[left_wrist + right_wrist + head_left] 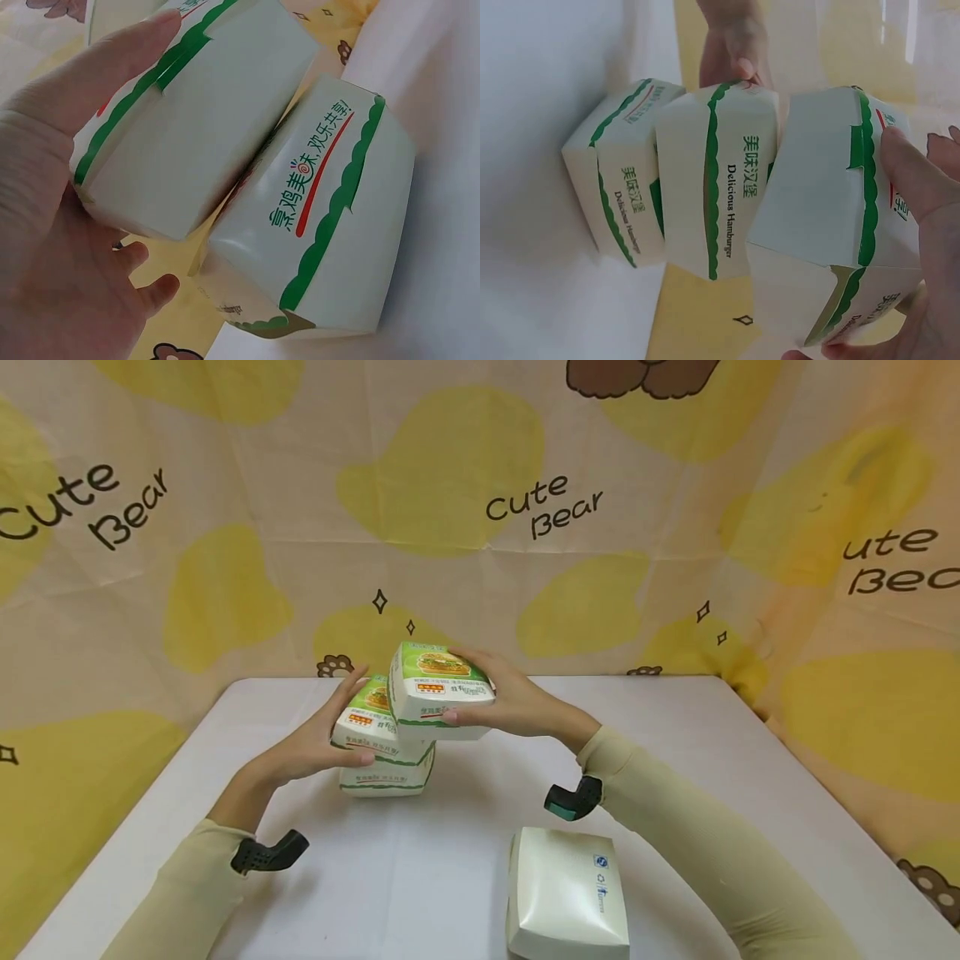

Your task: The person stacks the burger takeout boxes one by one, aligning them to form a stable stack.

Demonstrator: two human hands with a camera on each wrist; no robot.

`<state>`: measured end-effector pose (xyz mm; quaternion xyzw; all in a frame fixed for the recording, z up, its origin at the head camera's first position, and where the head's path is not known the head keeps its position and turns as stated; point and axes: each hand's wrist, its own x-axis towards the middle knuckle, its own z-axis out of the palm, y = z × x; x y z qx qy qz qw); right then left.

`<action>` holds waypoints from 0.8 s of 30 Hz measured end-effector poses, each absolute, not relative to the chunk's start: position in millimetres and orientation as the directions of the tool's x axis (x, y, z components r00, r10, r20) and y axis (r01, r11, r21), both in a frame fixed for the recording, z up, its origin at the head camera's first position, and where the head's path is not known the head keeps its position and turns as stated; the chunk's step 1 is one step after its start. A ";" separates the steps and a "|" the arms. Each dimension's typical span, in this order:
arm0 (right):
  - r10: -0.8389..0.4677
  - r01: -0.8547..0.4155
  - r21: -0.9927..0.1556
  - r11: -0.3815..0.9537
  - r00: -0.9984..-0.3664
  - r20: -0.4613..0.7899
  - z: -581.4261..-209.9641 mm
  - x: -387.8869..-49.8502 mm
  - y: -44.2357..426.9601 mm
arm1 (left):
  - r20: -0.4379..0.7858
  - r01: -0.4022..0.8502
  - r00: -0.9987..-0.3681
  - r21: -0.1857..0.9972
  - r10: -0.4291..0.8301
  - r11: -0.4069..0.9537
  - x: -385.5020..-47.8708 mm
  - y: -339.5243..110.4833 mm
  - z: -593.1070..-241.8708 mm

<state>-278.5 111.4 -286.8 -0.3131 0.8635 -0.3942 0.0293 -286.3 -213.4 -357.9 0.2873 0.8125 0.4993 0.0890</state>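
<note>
My left hand grips a white and green hamburger box by its left side, with the thumb across the front. Beneath it, a second hamburger box stands on the table, printed the same way. My right hand holds a third hamburger box, higher up and slightly tilted, from its right side. That box partly covers the left hand's box in the head view. In the right wrist view, the bottom box, the middle box and the right hand's box line up.
On the white table, a plain whitish box with small blue marks lies near the front, right of the middle. A patterned yellow and beige cloth hangs behind the table. Dark wrist devices sit on both sleeves.
</note>
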 end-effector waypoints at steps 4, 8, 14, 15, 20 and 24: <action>-0.581 -0.531 -0.701 0.477 -0.789 0.202 -282.8 -282.4 101.9 | 0.140 0.376 -0.819 0.864 0.557 0.336 -288.0 -212.1 -355.9; -0.598 -0.542 -0.688 0.483 -0.778 0.193 -279.0 -285.0 97.2 | 0.138 0.390 -0.815 0.849 0.563 0.355 -289.2 -213.3 -353.6; -0.615 -0.551 -0.647 0.527 -0.772 0.157 -275.3 -290.0 91.4 | 0.146 0.381 -0.817 0.863 0.558 0.332 -288.7 -213.1 -353.2; -0.619 -0.556 -0.640 0.530 -0.770 0.156 -274.6 -290.8 89.6 | 0.147 0.377 -0.823 0.864 0.548 0.333 -288.5 -212.6 -353.7; -0.629 -0.567 -0.612 0.551 -0.764 0.142 -271.4 -291.7 77.4 | 0.158 0.376 -0.842 0.858 0.515 0.351 -286.1 -210.7 -357.7; -0.632 -0.551 -0.624 0.554 -0.767 0.115 -270.2 -291.6 68.6 | 0.191 0.407 -0.815 0.861 0.547 0.305 -285.9 -209.3 -361.6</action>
